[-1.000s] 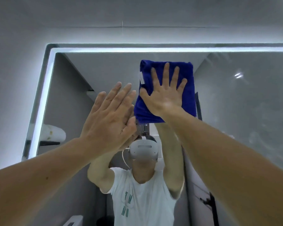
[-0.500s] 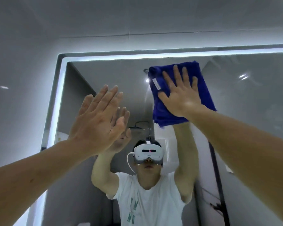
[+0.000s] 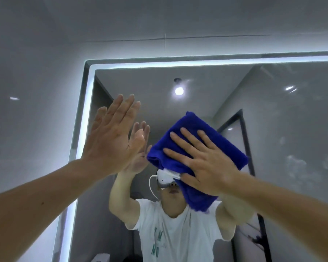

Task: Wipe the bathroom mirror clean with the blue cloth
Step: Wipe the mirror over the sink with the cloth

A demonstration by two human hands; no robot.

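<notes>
Two bare hands reach up to a bathroom mirror (image 3: 272,120) edged with a glowing light strip (image 3: 178,63). The right hand (image 3: 206,163), fingers spread, presses a folded blue cloth (image 3: 193,137) flat against the glass near the middle. The left hand (image 3: 112,137), open with fingers together, rests its palm on the mirror just beside the cloth.

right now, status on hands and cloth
Right hand flat on blue cloth, pressing it to mirror. Left hand open, against the glass beside it. Nothing in the way.
</notes>
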